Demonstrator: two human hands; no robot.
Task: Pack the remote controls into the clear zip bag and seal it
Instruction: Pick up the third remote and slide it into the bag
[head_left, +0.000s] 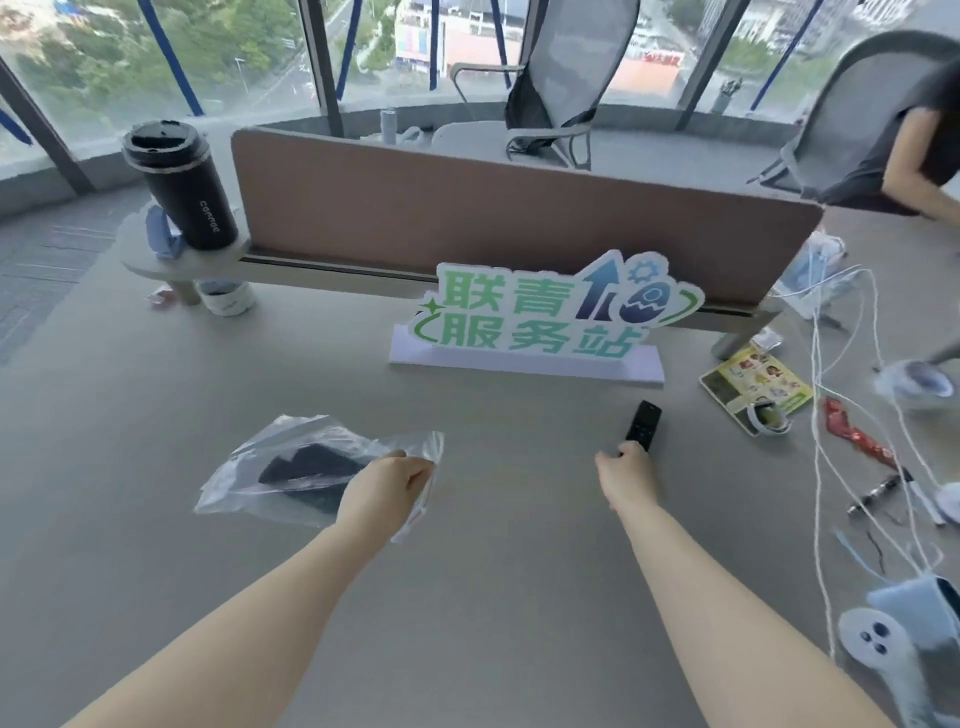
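Both forearms reach forward over the grey worktop (493, 597) from its near edge.

Left hand (387, 480): closed, pinching the right end of the clear zip bag (291, 467). Bag lies flat on the worktop, extending left of the hand. Dark contents (311, 465) visible through the plastic; shape blurred, cannot tell how many pieces.

Right hand (626, 467): fingers curled around the near end of a black remote control (643, 426). Remote points away and slightly right; whether its far end rests on the worktop cannot be told. It is outside the bag, well apart from it to the right, with bare worktop between the two hands.

Toward the right edge: white cords (821, 415), a red wrapper (852, 434), a pen-like item (878, 493), a printed yellow-green packet (753, 384), pale blue pieces (914, 613) at the near right corner.

Beyond the hands, mid-worktop: a standing sign (545, 317) with green characters on a white base.

Behind it: a brown divider panel (493, 213) across the far edge. At the far left corner, a black tumbler (182, 182) stands upright on a raised shelf. Office chairs (566, 78) and windows beyond; another person's arm (914, 166) at far right.
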